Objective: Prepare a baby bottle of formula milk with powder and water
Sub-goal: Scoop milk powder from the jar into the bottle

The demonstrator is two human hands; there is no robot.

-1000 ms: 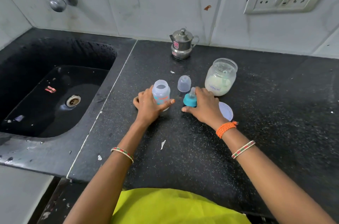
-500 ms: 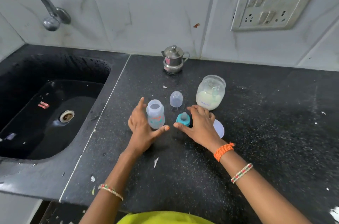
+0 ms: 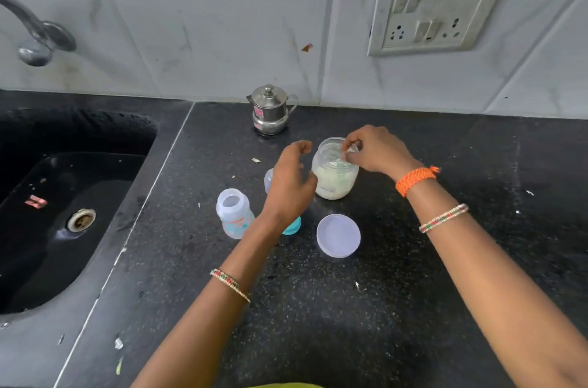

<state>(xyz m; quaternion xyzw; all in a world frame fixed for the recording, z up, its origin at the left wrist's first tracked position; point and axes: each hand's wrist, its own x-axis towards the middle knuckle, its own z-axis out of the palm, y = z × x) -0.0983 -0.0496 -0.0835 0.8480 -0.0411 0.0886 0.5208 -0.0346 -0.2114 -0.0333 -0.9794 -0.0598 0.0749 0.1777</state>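
The open baby bottle [image 3: 234, 212] stands on the black counter [image 3: 318, 308] with no top on. Right of it stands the clear powder jar [image 3: 334, 179], open and about half full of pale formula powder. My right hand [image 3: 378, 150] is at the jar's mouth, with its fingertips pinched on the pale scoop handle [image 3: 350, 150] inside. My left hand [image 3: 289, 184] hovers open beside the jar's left wall, thumb close to it. This hand partly hides the teal nipple ring [image 3: 293, 226] and the clear bottle cap [image 3: 268, 179].
The jar's round lid [image 3: 338, 235] lies on the counter in front of the jar. A small steel pot with a lid [image 3: 270, 110] stands at the back wall. The black sink [image 3: 63, 212] and tap [image 3: 35, 37] are at the left. A socket panel [image 3: 436, 9] is on the wall.
My left hand let go of the bottle and moved right, toward the jar. My right hand left the teal nipple ring and rose to the jar's mouth. The camera tilted upward.
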